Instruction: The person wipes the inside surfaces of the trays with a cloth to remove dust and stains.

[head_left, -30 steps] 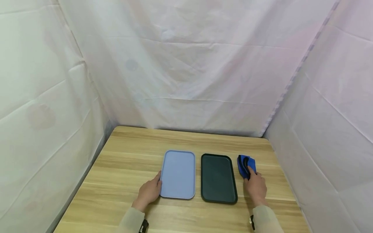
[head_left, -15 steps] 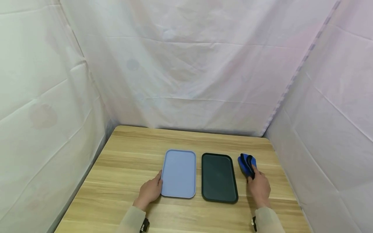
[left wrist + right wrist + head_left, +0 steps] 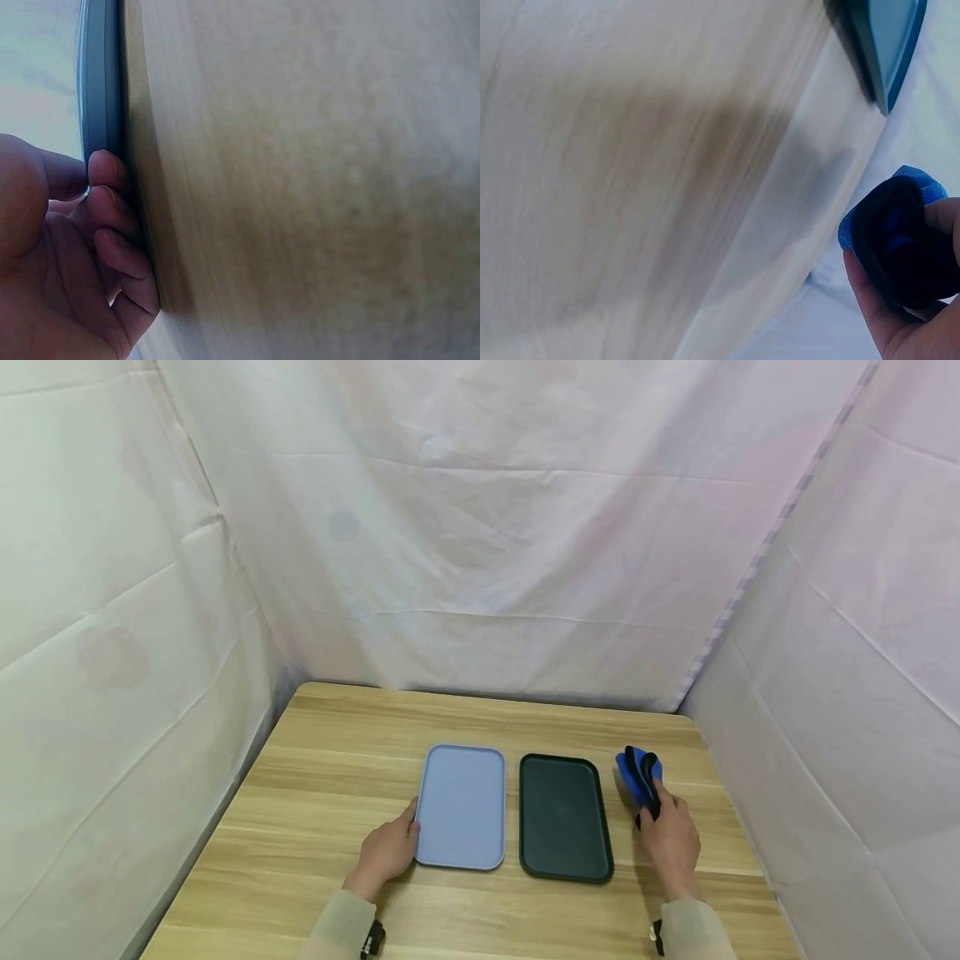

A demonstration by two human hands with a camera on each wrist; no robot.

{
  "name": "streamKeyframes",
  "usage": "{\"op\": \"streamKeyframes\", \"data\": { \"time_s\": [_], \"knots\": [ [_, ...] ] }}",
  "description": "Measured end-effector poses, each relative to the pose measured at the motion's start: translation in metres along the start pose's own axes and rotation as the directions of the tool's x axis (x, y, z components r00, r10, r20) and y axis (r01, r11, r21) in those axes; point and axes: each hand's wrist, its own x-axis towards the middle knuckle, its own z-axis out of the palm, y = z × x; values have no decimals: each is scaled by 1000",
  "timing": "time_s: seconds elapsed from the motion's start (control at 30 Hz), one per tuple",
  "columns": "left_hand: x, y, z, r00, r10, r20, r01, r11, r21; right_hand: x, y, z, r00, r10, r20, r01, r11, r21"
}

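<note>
In the head view a light blue rectangular tray (image 3: 461,806) lies on the wooden table. My left hand (image 3: 387,850) holds its left rim; in the left wrist view the curled fingers (image 3: 120,251) meet the tray's side wall (image 3: 101,82), with the thumb on the rim's other side. Over at the right, my right hand (image 3: 670,837) grips a folded blue cloth (image 3: 639,772) with black edging. In the right wrist view this bundle (image 3: 889,236) sits between thumb and fingers, raised over the table, its shadow falling apart from it. Part of the cloth is hidden by the hand.
A dark green tray (image 3: 564,817) of similar size lies between the light blue tray and the right hand. The wooden table (image 3: 315,768) carries everything. White curtains (image 3: 480,543) hang behind the table and along both sides.
My right hand has moved slightly right and lifted the blue cloth, which is now bunched tighter and stands more upright. The left hand and both trays have stayed in place.
</note>
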Motion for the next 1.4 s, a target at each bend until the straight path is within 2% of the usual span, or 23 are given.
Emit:
{"op": "streamKeyframes", "data": {
  "time_s": [0.17, 0.73, 1.07, 1.4],
  "knots": [
    [0, 1, -2, 1000, 3, -4, -3, 1000, 6, -3, -9, -1, 1000, -12, -28, 13, 1000, 24],
    [-1, 0, -1, 1000, 15, -20, -15, 1000, -3, -19, -55, 12, 983, -163, -79, 170, 982, 80],
    [-2, 2, -3, 1000, 11, -7, -11, 1000, 14, -25, -77, 20, 982, -183, -48, 186, 978, 97],
    [-3, 3, -4, 1000, 13, -8, -13, 1000, 5, -35, -101, 30, 970, -241, -41, 244, 963, 115]
  ]
}}
